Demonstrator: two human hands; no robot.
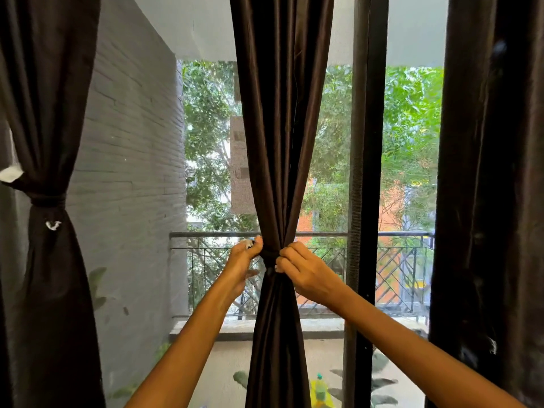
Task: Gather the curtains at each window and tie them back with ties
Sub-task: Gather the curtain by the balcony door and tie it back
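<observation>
A dark brown middle curtain (279,128) hangs in front of the window, pinched to a narrow waist at rail height. A dark tie (270,256) wraps that waist. My left hand (243,260) grips the tie's end on the left side of the bundle. My right hand (300,267) is closed on the tie on the right side. At the far left, another dark curtain (44,98) is gathered with its own tie (48,200). A third dark curtain (494,172) hangs loose at the right edge.
A black window frame post (368,172) stands right of the middle curtain. Outside are a grey brick wall (132,172), a metal balcony railing (397,269), trees, and a green bottle (320,387) on the balcony floor.
</observation>
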